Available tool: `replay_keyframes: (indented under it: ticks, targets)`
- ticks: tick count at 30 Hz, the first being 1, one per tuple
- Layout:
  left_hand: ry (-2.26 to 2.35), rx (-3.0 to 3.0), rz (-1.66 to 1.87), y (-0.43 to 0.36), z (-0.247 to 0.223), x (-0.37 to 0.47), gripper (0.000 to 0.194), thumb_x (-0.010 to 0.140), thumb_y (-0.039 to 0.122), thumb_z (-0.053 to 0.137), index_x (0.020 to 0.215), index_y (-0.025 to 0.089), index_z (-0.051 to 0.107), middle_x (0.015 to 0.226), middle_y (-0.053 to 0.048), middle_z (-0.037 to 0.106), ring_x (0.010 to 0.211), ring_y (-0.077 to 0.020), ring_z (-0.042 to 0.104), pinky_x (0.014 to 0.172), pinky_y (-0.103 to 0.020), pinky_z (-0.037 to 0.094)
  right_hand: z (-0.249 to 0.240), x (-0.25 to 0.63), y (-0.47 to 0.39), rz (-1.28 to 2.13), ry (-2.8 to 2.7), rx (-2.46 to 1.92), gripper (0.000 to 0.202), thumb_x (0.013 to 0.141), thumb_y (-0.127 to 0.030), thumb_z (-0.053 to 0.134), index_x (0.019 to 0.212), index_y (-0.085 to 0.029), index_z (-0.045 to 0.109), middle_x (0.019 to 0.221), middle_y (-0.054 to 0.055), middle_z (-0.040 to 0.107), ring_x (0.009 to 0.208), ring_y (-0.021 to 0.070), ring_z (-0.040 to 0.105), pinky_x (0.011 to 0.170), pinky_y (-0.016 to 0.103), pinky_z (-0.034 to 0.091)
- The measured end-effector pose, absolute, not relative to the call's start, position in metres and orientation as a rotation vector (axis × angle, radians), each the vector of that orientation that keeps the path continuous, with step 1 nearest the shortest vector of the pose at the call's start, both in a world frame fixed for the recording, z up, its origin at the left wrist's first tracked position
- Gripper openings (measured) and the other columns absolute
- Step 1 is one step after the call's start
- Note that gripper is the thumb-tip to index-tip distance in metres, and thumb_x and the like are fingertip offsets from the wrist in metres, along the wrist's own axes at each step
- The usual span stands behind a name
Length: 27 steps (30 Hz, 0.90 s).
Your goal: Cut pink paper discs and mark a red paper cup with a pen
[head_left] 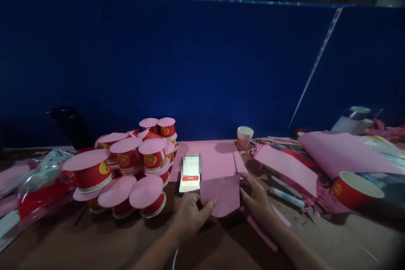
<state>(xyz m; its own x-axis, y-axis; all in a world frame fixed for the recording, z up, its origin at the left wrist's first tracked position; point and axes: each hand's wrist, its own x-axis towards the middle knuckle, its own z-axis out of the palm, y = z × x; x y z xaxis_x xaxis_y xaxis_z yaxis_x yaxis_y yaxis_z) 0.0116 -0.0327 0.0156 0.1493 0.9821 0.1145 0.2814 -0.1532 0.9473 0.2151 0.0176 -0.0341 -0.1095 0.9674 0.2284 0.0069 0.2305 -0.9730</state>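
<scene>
My left hand [193,215] pinches a piece of pink paper [220,196], with the thumb lying on top near its left edge. The paper's lower edge is curved. At its right edge my right hand [253,194] is closed around scissors [235,162]; a thin dark blade points away from me, and the handles are hidden by the fingers. Beyond the hands a larger pink sheet [217,156] lies flat on the table. A phone [190,173] with a lit screen rests on its left part. Narrow pink offcuts [261,232] lie under my right forearm.
Several red paper cups [152,160] topped with pink discs stand stacked on the left. A white-rimmed cup [244,138] is at the back. On the right are pink sheets [344,152], a marker [287,197], scraps and a tipped red cup [357,190]. A blue panel [202,63] closes off the back.
</scene>
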Motion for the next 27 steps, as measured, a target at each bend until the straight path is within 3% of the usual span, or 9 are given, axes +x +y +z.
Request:
replay_keyframes:
  ticks: [13,19,27]
  targets:
    - [1.252,1.617,1.076,-0.033,0.013,0.010,0.029,0.077,0.038,0.055,0.072,0.013,0.068,0.061,-0.004,0.065,0.047,-0.0102,0.050,0.045,-0.019,0.040,-0.029,0.215,0.016,1.116,-1.410,-0.991,0.040,0.075,-0.024,0.061,0.113,-0.018,0.050,0.097,0.010,0.066,0.093,0.0240,0.063,0.081,0.038,0.050]
    - [1.275,1.636,1.059,-0.033,0.013,0.010,0.029,0.078,0.039,0.054,0.073,0.013,0.068,0.062,-0.004,0.065,0.054,-0.0128,0.055,0.052,-0.021,0.043,-0.028,0.214,0.015,1.103,-1.398,-0.978,0.039,0.073,-0.022,0.063,0.110,-0.020,0.052,0.098,0.008,0.066,0.093,0.0224,0.063,0.083,0.036,0.050]
    - [1.202,1.618,1.070,-0.034,0.017,0.011,0.028,0.079,0.034,0.053,0.082,0.012,0.070,0.077,-0.008,0.070,0.073,-0.0194,0.062,0.067,-0.026,0.048,-0.024,0.211,0.014,1.136,-1.359,-0.995,0.041,0.071,-0.026,0.064,0.110,-0.020,0.053,0.090,0.007,0.068,0.084,0.0224,0.065,0.073,0.035,0.053]
